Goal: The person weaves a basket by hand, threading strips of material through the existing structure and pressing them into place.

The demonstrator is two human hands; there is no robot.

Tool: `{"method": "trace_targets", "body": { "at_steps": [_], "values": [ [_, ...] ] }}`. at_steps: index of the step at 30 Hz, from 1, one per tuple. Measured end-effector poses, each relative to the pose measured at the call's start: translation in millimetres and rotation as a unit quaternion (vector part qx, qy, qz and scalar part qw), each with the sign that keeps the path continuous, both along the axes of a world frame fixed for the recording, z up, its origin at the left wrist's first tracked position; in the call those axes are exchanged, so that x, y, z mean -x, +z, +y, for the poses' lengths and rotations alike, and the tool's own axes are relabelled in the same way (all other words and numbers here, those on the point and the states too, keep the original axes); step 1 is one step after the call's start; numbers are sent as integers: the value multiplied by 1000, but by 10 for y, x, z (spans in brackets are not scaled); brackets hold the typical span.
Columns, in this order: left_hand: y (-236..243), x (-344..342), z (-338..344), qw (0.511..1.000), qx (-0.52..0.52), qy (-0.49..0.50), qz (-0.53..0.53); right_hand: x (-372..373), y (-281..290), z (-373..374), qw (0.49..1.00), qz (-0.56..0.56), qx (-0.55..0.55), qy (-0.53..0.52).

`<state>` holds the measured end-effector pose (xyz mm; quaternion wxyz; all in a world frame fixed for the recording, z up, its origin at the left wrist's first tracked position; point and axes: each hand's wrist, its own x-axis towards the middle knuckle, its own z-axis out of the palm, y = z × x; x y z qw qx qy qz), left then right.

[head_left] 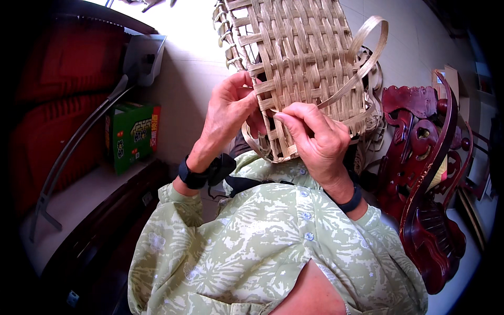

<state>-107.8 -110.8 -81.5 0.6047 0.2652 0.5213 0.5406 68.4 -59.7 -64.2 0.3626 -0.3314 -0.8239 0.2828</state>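
Observation:
A woven bamboo basket of pale flat strips is held up in front of my chest, its weave facing me. My left hand grips the basket's lower left edge, fingers curled onto the weave. My right hand pinches a loose bamboo strip at the basket's lower middle. That strip loops up and round to the right of the basket. Both wrists carry dark bands.
A carved dark red wooden chair stands at my right. At my left, a green box sits on a low dark shelf beside a red padded seat and a grey metal bar. A pale tiled floor lies beyond.

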Motion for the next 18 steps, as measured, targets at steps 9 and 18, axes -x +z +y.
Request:
{"method": "trace_targets", "body": {
  "at_steps": [9, 18],
  "values": [
    [-85, 91, -155, 995, -80, -31, -57, 60, -85, -22, 998, -12, -48, 26],
    [-58, 85, -105, 996, -8, 16, -93, -55, -87, -15, 993, -26, -88, 72]
  ]
}}
